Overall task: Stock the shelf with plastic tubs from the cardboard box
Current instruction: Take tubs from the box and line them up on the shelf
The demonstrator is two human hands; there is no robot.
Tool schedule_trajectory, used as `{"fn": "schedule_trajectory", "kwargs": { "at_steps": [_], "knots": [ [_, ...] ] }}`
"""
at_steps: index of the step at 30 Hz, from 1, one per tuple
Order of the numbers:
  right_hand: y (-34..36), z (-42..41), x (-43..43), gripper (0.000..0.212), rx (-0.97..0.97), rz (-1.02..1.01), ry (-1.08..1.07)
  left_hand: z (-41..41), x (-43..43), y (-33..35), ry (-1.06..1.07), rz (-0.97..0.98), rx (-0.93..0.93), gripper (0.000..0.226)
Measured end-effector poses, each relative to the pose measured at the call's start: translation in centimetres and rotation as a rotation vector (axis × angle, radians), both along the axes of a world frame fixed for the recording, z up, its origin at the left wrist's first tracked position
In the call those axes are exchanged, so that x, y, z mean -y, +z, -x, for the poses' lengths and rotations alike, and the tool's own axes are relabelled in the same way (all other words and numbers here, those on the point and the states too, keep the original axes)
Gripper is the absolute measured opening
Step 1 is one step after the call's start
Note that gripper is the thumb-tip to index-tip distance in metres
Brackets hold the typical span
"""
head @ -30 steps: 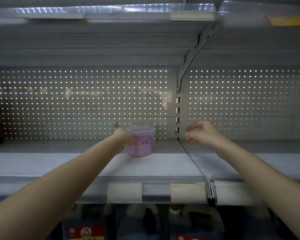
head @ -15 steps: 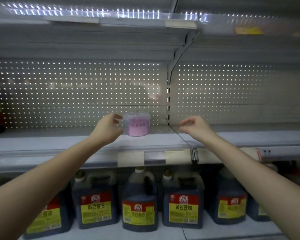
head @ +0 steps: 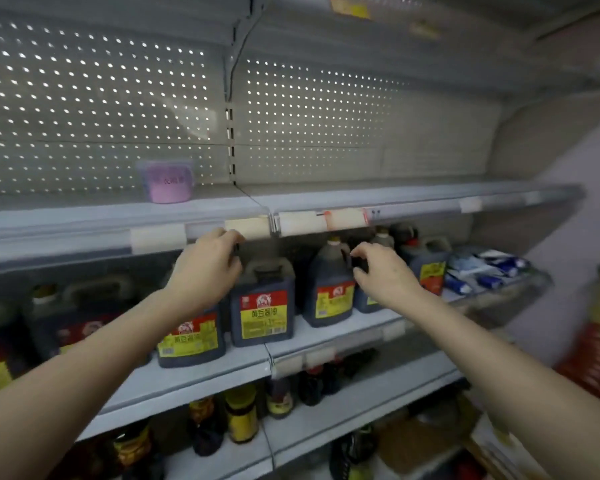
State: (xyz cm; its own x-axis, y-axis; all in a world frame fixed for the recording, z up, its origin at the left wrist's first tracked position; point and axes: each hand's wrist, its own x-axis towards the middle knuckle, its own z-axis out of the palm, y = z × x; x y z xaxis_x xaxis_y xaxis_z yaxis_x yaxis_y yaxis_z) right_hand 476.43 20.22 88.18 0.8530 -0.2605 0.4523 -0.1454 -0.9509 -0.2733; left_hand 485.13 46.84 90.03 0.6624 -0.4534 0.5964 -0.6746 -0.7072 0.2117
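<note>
Plastic tub (head: 168,183), label blurred, on the shelf (head: 84,211) — left grip (head: 205,268) and right grip (head: 381,273) loosely curled, empty.

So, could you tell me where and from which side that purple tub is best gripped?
Wrap the side wall of the purple tub just under its lid rim, coming from the front: it stands upright, with the back panel behind it.

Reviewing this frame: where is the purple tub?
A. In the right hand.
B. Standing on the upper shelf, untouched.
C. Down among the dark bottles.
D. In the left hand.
B: the purple tub stands on the upper shelf, and the left hand and right hand are below its edge, holding nothing.
</note>
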Motion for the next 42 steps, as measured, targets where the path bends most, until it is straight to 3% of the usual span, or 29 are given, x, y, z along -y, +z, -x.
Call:
{"fn": "schedule_trajectory", "kwargs": {
  "at_steps": [12, 20, 27, 42],
  "knots": [
    [-11.5, 14.9, 16.3, 0.036, -0.264, 0.186, -0.287, 4.7, 21.1, -9.7, -0.192, -0.344, -0.193, 0.033],
    [-17.6, 27.1, 29.6, 0.044, -0.405, 0.015, -0.503, 11.8, 39.2, -15.8, -0.387, -0.451, -0.227, 0.033],
    [-21.8, 34.0, 37.2, 0.038, -0.431, -0.163, -0.707, 16.8, 49.5, -20.0, -0.499, -0.479, -0.316, 0.034],
    [-33.5, 32.1, 47.5, 0.037, -0.484, -0.542, -0.887, 15.0, 66.2, -32.4, -0.687, -0.671, -0.444, 0.019]
  ]
}}
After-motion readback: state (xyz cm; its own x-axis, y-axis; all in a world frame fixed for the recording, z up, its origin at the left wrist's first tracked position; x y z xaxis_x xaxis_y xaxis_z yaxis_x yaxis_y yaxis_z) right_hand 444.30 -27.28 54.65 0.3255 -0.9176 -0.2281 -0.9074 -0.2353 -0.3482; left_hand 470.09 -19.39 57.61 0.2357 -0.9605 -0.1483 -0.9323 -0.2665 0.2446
